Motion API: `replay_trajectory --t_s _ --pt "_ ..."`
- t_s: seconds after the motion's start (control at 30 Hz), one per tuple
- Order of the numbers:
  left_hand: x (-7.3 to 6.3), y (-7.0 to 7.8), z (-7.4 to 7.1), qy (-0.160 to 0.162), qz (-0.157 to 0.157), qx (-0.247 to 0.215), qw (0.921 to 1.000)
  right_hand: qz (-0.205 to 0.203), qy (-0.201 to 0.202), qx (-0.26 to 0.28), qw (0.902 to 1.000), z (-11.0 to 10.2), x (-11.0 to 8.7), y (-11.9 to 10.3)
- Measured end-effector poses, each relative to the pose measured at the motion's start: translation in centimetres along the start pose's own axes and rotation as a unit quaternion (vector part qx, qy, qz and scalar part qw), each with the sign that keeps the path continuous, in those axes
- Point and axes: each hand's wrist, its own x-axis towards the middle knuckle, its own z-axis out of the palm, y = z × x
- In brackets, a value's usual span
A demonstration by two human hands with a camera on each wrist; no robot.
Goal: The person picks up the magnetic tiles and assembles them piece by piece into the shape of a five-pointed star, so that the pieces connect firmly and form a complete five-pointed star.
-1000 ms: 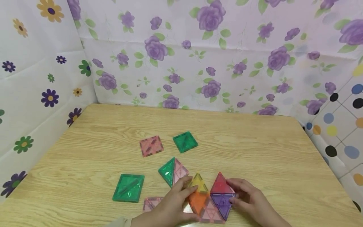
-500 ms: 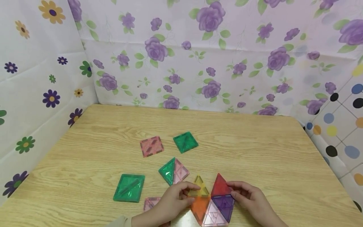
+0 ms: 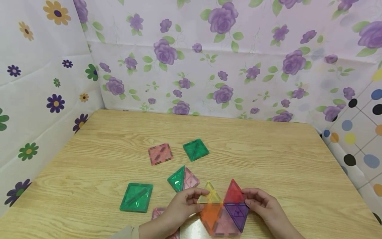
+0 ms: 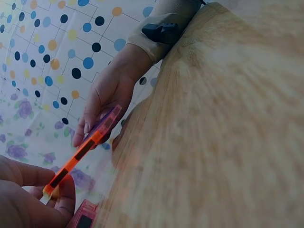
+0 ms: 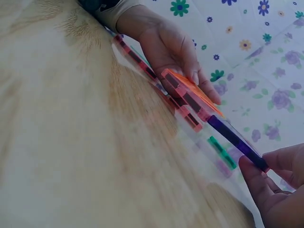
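Note:
A joined row of triangular magnetic tiles is held up off the table between both hands. In the head view it runs from a yellow tile (image 3: 210, 195) through an orange tile (image 3: 211, 215), a pink tile (image 3: 226, 224) and a purple tile (image 3: 237, 212) to a red tile (image 3: 233, 193), leaving a notch between yellow and red at the top. My left hand (image 3: 183, 205) pinches the left end, where yellow meets orange. At the other end my right hand (image 3: 264, 207) pinches the edge where red meets purple. Both wrist views show the row edge-on above the wood.
On the wooden table (image 3: 268, 149) lie a green square (image 3: 136, 197), a pink square (image 3: 160, 153), another green square (image 3: 195, 149) and a green-and-pink pair (image 3: 176, 179). A pink tile (image 3: 158, 212) is partly hidden behind my left forearm. Patterned cloth (image 3: 191, 59) surrounds the table.
My left thumb has moved up from beneath the orange tile to its left edge. The joined tiles have tilted slightly, and the right hand keeps its grip at the red and purple end.

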Motion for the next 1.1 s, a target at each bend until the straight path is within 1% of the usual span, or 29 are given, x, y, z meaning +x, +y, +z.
replay_trajectory --t_s 0.1,0.27,0.47,0.6,0.7,0.77,0.87,0.97,1.03,1.1 --pt "0.01 0.03 0.03 -0.005 -0.004 -0.010 0.9999 0.003 0.002 0.005 1.0000 -0.02 0.02 0.05" --pt "0.07 0.10 0.07 -0.009 -0.004 -0.018 0.9998 -0.007 0.009 0.020 0.9997 -0.03 0.01 0.26" --pt "0.25 0.11 0.10 -0.009 0.001 -0.025 0.9996 0.002 0.036 0.038 0.9986 0.16 0.05 0.24" --pt "0.23 -0.04 -0.04 -0.018 -0.006 -0.055 0.9983 0.009 0.031 0.047 0.9984 0.26 0.07 0.16" --pt "0.23 -0.13 -0.03 -0.038 -0.014 -0.087 0.9954 0.012 0.018 0.053 0.9983 0.21 0.00 0.12" --pt "0.19 -0.13 0.01 -0.055 -0.014 -0.100 0.9934 0.013 0.011 0.057 0.9982 0.23 0.00 0.09" --pt "0.17 -0.03 0.01 -0.091 -0.009 -0.108 0.9900 0.014 0.007 0.063 0.9979 0.34 0.07 0.00" --pt "0.29 0.05 -0.04 -0.131 -0.004 -0.127 0.9832 0.018 -0.001 0.079 0.9967 0.43 0.16 -0.06" --pt "0.42 0.04 -0.10 -0.148 -0.001 -0.132 0.9802 0.020 -0.009 0.091 0.9956 0.47 0.20 -0.04" --pt "0.51 0.04 -0.12 -0.157 0.001 -0.131 0.9789 0.025 -0.014 0.102 0.9944 0.47 0.24 -0.01"
